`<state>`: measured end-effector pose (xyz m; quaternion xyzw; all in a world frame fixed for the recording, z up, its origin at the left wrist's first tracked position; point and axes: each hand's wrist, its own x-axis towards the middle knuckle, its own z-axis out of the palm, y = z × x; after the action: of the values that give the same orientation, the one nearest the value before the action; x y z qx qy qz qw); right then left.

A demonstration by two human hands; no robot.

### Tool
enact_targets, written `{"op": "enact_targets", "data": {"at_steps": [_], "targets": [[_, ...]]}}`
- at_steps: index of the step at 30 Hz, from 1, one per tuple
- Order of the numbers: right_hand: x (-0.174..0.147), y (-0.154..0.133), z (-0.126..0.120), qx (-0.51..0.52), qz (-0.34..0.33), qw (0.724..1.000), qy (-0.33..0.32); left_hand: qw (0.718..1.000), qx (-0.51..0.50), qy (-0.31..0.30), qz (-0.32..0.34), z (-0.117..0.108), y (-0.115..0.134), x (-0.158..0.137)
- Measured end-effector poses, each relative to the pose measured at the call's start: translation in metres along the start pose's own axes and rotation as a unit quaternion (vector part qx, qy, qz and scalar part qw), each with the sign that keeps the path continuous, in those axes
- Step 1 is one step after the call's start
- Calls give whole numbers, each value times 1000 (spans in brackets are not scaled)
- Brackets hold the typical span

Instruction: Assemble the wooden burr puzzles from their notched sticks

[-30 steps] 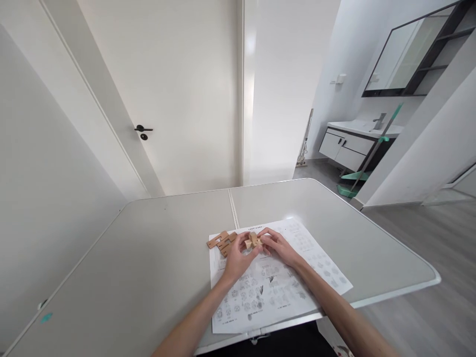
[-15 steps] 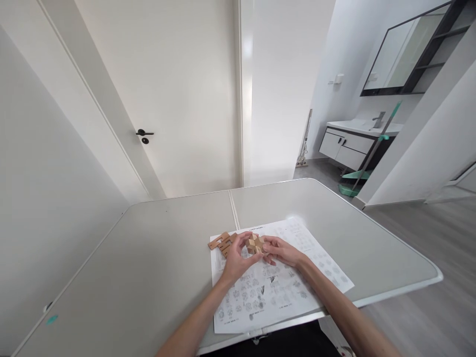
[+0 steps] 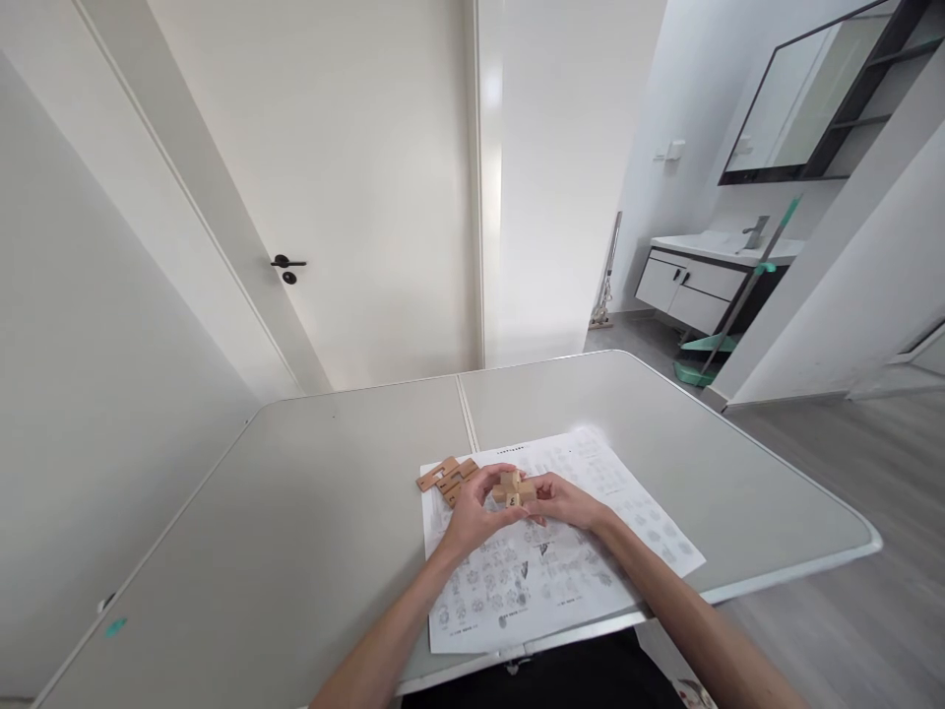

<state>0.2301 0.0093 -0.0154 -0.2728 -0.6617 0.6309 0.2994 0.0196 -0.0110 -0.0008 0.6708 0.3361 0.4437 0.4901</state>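
Both hands grip one wooden burr puzzle (image 3: 515,488), made of light interlocking blocks, with a dark mark on its near face. My left hand (image 3: 476,507) curls round its left side, thumb at the near edge and fingers along the far edge. From the right, my right hand (image 3: 565,500) pinches it; some of those fingertips are hidden. The puzzle is held over a printed sheet (image 3: 561,581) covered in small grey diagrams. Just left of my left hand lie several flat brown notched wooden pieces (image 3: 452,480), partly on the sheet.
A pale grey folding table (image 3: 354,512) with a metal rim holds the sheet; a seam runs across it. Beyond its far edge is a closed white door (image 3: 354,197). A washbasin cabinet (image 3: 686,286) and a green-handled broom (image 3: 753,276) stand at the right.
The puzzle has turned between my hands, so that a different face with a dark mark now shows. My right fingers have shifted on it. The camera view has moved slightly.
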Motion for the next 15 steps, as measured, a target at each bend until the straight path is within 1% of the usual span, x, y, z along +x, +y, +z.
{"op": "enact_targets", "data": {"at_steps": [5, 9, 12, 15], "targets": [[1, 2, 3, -5, -6, 1000, 18, 1000, 9, 13, 6, -3, -2, 1], [4, 0, 7, 7, -2, 999, 36, 999, 8, 34, -8, -1, -7, 0], [6, 1, 7, 20, -8, 996, 82, 998, 12, 57, -7, 3, -12, 0], [8, 6, 5, 5, -16, 990, 137, 998, 25, 63, -4, 5, -14, 0]]}}
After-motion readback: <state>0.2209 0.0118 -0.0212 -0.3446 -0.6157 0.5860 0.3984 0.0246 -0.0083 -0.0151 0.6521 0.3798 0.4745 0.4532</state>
